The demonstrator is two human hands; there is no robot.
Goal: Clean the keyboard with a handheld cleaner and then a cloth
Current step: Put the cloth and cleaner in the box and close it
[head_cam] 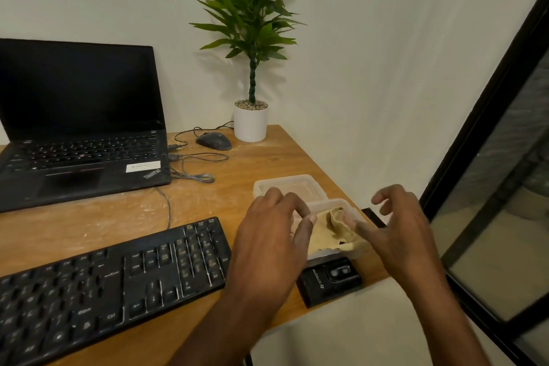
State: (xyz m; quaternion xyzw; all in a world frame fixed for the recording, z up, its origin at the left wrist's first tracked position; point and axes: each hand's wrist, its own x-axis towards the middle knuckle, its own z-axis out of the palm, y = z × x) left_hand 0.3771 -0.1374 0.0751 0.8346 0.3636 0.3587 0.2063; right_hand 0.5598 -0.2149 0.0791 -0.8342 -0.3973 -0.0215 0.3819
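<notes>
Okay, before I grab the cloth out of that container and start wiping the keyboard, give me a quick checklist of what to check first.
1. Cloth reachable in the clear container: ok, both hands are at it.
2. Left hand free: ok, holds nothing.
3. Right hand free: ok, fingers spread, holding nothing.
4. Keyboard uncovered: ok.
5. Handheld cleaner set aside: ok, on the desk beside the keyboard.
6. Keyboard already dust-free: cannot tell.

A crumpled tan cloth (332, 232) lies between both hands; the black keyboard (113, 285) sits left of them — the black handheld cleaner (329, 281) just below.
</notes>
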